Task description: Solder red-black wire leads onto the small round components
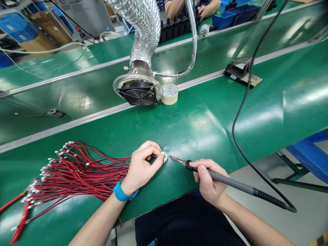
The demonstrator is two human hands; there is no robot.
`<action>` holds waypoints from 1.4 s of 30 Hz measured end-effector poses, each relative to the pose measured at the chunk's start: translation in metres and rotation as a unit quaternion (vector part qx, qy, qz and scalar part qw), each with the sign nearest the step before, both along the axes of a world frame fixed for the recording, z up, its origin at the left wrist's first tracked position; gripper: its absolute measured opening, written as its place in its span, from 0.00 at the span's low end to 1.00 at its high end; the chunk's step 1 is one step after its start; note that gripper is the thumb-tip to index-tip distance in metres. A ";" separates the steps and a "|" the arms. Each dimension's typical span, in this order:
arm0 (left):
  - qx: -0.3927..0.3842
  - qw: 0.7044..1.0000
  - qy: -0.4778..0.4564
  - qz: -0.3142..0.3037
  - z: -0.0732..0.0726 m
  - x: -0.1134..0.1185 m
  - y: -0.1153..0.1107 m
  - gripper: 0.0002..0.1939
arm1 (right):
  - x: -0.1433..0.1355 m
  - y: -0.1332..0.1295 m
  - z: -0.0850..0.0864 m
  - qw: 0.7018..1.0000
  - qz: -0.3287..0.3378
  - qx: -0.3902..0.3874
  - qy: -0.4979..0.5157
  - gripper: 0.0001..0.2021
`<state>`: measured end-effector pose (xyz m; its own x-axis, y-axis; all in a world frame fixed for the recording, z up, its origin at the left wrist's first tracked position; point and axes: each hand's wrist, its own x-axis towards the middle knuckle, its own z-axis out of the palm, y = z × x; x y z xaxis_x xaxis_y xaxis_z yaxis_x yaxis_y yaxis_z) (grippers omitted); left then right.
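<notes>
My left hand [146, 164], with a blue band at the wrist, pinches a small round circuit board [164, 157] above the green bench. A soldering iron [228, 179] is in my right hand [210, 177], its tip pointing left and close to the board's right edge. Whether tip and board touch is too small to tell. Under and left of my left wrist spreads a bundle of red and black wires [84, 171] with white connectors. Red-handled pliers [24, 217] lie at the bundle's left end, partly under the wires.
A fume extractor [139, 90] hangs beyond my hands, beside a tape roll [169, 94]. The iron's black cable [238, 136] loops along the right. A black holder [241, 73] stands farther back. Across the bench are another person's hands [205, 11]. A small wired part [55, 112] lies left.
</notes>
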<state>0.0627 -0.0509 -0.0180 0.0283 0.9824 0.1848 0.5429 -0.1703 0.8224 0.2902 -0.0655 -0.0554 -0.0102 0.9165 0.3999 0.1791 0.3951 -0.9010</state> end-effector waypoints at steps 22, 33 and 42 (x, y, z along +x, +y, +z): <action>0.031 0.999 0.038 -0.003 -0.001 0.002 0.000 0.09 | -0.011 0.009 0.014 0.997 0.037 -0.042 0.044 0.11; 0.043 0.998 0.042 -0.016 -0.003 0.000 -0.001 0.08 | -0.011 0.013 0.012 0.986 0.037 -0.073 0.149 0.12; 0.037 0.998 0.044 -0.016 -0.001 0.000 0.000 0.08 | -0.013 0.013 0.013 0.984 0.033 -0.080 0.154 0.13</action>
<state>0.0628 -0.0513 -0.0194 0.0786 0.9646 0.2519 0.6062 -0.2468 0.7561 0.2772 -0.0521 -0.0423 0.0270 0.9696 0.2432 -0.1330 0.2446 -0.9605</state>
